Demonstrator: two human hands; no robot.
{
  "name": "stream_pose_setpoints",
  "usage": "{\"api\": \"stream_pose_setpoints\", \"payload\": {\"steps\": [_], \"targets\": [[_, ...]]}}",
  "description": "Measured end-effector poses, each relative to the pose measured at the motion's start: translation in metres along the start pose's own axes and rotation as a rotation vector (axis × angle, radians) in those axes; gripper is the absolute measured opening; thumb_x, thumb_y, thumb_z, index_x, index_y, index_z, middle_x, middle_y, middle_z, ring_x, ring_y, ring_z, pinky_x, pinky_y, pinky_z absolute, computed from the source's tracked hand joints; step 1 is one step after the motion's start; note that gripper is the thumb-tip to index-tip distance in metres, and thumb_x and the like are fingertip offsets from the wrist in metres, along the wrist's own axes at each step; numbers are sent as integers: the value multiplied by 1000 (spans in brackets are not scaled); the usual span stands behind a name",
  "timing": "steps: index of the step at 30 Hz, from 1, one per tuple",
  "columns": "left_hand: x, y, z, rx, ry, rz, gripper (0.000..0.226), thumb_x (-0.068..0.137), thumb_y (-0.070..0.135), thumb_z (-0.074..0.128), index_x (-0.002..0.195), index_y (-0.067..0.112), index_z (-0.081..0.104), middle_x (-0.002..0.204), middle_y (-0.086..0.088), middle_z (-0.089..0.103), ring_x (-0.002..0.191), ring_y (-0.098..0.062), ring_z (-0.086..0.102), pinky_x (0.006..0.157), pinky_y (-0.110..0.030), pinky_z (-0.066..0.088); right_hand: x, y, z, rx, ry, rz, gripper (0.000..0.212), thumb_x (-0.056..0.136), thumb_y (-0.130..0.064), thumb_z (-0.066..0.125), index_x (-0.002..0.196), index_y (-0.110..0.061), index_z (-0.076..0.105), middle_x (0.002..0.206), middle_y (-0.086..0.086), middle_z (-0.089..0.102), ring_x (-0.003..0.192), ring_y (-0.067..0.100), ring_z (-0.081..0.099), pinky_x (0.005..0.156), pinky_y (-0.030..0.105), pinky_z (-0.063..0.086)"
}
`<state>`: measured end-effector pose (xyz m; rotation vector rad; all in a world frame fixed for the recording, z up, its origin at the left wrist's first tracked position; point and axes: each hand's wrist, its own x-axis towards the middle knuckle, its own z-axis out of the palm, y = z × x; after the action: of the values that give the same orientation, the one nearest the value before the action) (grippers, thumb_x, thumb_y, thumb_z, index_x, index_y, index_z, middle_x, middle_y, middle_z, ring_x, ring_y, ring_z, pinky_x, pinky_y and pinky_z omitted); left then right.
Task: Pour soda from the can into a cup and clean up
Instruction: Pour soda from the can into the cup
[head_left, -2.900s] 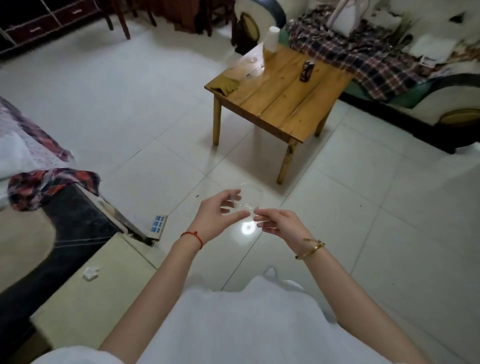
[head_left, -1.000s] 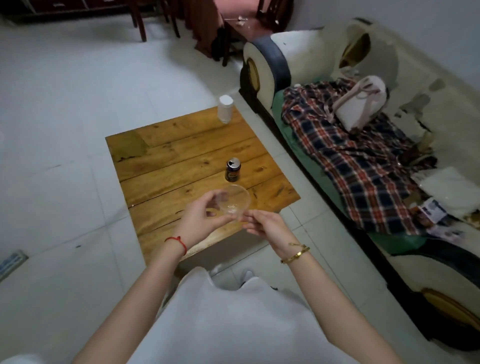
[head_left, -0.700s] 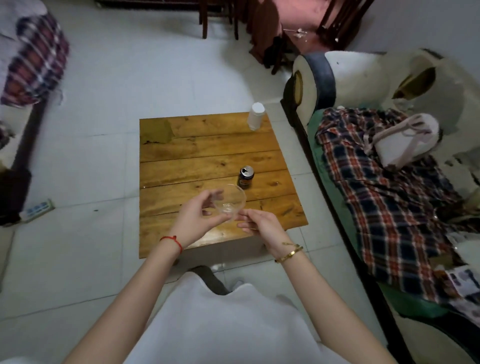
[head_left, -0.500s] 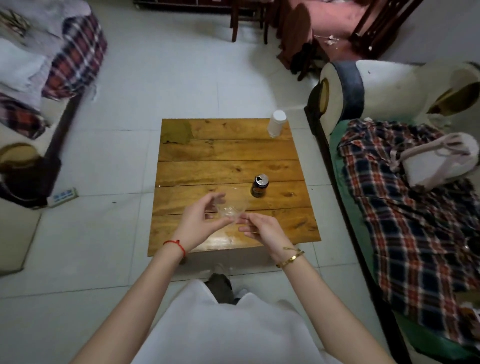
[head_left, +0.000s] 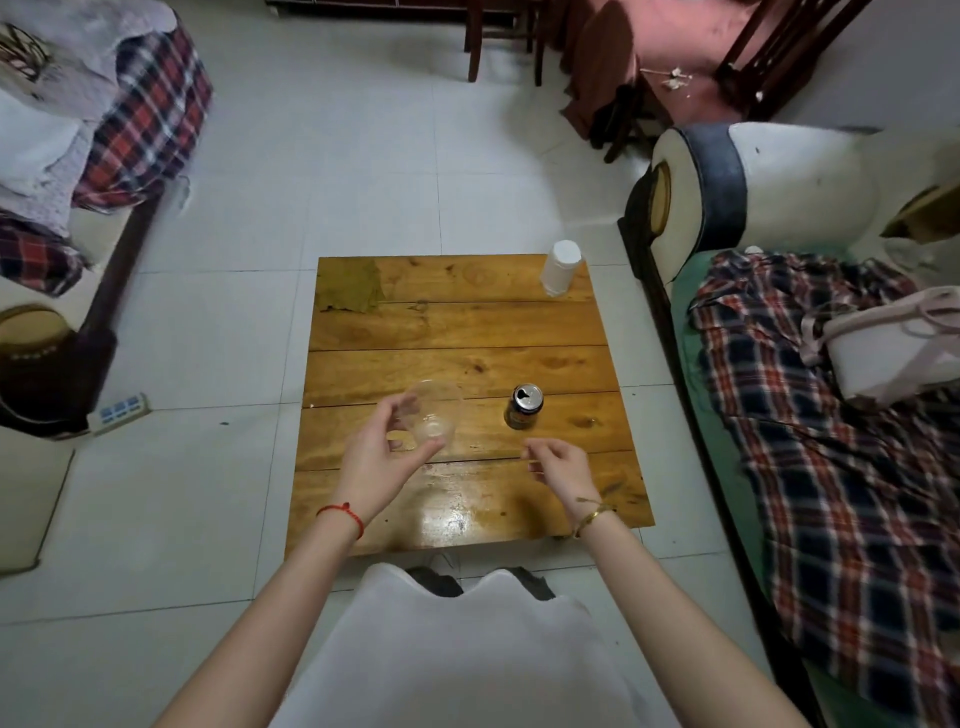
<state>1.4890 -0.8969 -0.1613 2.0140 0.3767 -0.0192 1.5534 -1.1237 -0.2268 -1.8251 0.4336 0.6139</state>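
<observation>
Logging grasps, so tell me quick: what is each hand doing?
Left hand: holding the clear cup.
Right hand: empty, fingers loosely curled, near the soda can.

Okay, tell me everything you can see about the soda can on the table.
The soda can stands upright on the wooden table, on the side nearer the sofa. Its body is dark with a yellowish band low down; the print is too small to read. The silver metal top shows a dark opening, so it looks already opened. Nothing touches it: the right hand hovers just in front of it, loosely curled, and the clear cup in the left hand is off to its side.
</observation>
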Motion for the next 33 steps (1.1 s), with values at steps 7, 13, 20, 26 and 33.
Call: {"api": "stream_pose_setpoints", "payload": {"steps": [7, 13, 20, 26, 33], "targets": [[34, -13, 16, 28, 36, -77, 67, 77, 32, 79, 135, 22, 48, 126, 10, 59, 101, 13, 50, 77, -7, 44, 81, 7, -21, -217, 168, 24, 33, 91, -28, 64, 118, -9, 62, 105, 4, 65, 106, 24, 59, 94, 34, 49], [62, -40, 45, 8, 57, -136, 67, 76, 29, 80, 134, 22, 47, 129, 7, 58, 106, 8, 51, 82, -9, 44, 152, 25, -16, -341, 103, 43, 70, 81, -31, 75, 139, -9, 44, 135, 12, 53, 124, 26, 52, 103, 37, 46], [90, -84, 79, 7, 70, -183, 68, 77, 28, 78, 137, 20, 47, 132, 6, 58, 114, -3, 54, 82, -7, 46, 215, 61, 8, -402, 67, -3, 91, 68, -28, 87, 142, -8, 36, 145, 10, 42, 135, 27, 40, 113, 41, 36], [105, -105, 94, 16, 60, -195, 64, 77, 30, 78, 133, 27, 46, 131, 10, 58, 113, 0, 55, 82, -5, 46, 237, 86, 21, -368, 151, -137, 74, 69, -25, 85, 130, -11, 46, 128, 8, 53, 122, 24, 49, 104, 37, 43], [105, -97, 89, 25, 64, -180, 63, 77, 30, 79, 131, 29, 47, 129, 12, 58, 114, -6, 56, 90, -22, 51, 235, 82, 18, -385, 168, -200, 67, 70, -40, 84, 124, -15, 53, 121, 5, 59, 115, 23, 54, 98, 39, 47]]}}
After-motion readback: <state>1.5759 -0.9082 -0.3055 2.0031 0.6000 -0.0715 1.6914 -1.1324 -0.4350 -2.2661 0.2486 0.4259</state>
